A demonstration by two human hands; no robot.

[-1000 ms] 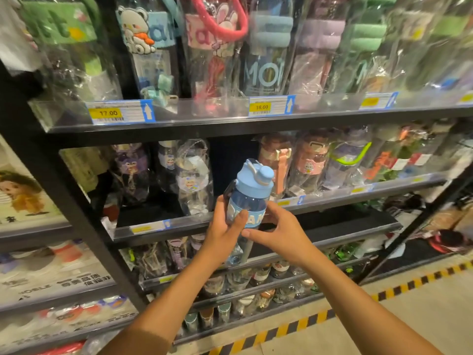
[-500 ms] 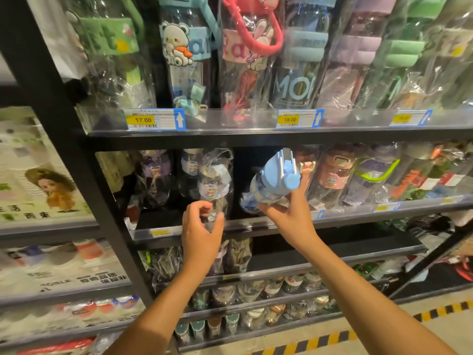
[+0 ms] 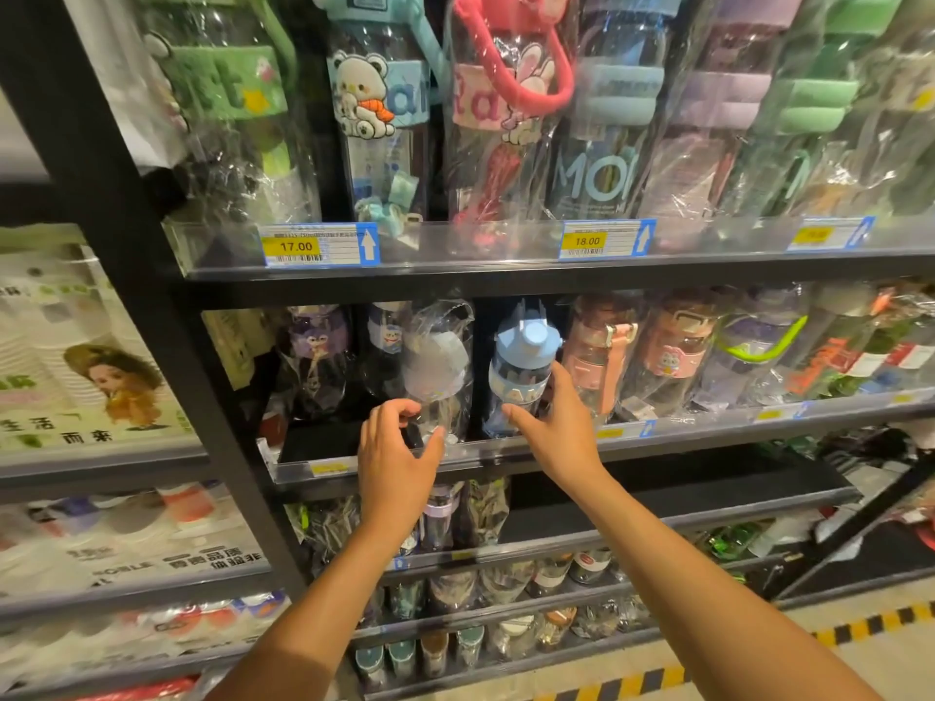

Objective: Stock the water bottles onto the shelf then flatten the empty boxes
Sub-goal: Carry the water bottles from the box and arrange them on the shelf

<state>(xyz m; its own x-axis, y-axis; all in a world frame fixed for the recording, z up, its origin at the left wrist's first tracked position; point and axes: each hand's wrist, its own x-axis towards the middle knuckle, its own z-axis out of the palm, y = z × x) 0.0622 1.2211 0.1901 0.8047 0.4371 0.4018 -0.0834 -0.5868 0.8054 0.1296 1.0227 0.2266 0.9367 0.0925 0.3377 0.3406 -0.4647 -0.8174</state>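
My right hand grips the blue bottle, upright on the middle shelf beside a pink bottle. My left hand is open, fingers curled near a wrapped bottle.

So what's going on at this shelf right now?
A person is stocking water bottles. The right hand grips a blue-lidded bottle standing upright on the middle shelf, beside a pink bottle. The left hand reaches to a plastic-wrapped bottle next to it, fingers curled at its base. No boxes are in view.
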